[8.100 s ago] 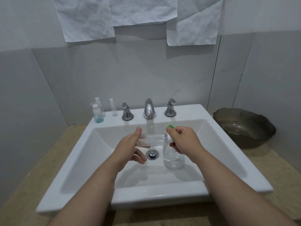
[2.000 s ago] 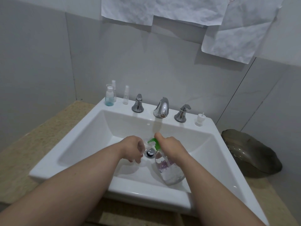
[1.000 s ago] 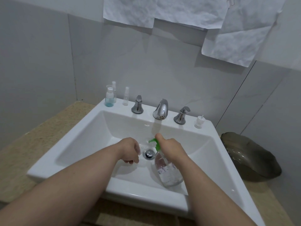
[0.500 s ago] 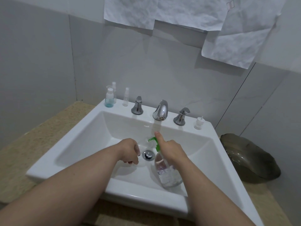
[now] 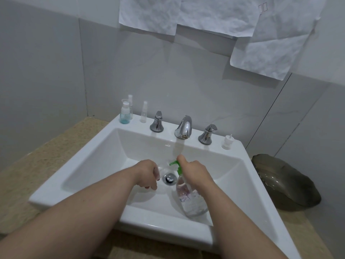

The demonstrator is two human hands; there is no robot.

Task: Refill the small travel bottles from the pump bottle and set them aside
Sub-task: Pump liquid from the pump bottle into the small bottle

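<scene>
A clear pump bottle (image 5: 190,200) with a green pump head (image 5: 177,166) stands in the white sink (image 5: 97,161). My right hand (image 5: 194,172) grips its neck, thumb on top of the pump. My left hand (image 5: 147,173) holds a small clear travel bottle (image 5: 164,165) under the green spout; the bottle is faint and mostly hidden by my fingers. On the sink's back ledge at the left stand a blue-tinted travel bottle (image 5: 125,114), a clear one behind it (image 5: 130,104) and a slim spray bottle (image 5: 144,114). A small white cap (image 5: 227,142) sits at the ledge's right.
A chrome tap (image 5: 183,128) with two handles (image 5: 157,122) (image 5: 207,134) stands at the back of the sink, the drain (image 5: 169,178) between my hands. A dark shallow bowl (image 5: 285,181) lies on the speckled counter (image 5: 43,156) at the right. Crumpled paper sheets (image 5: 205,14) hang on the wall.
My hands stay in place at the sink's middle over the last second, the right thumb shifting slightly on the pump head. The view has tilted a little since eight seconds ago.
</scene>
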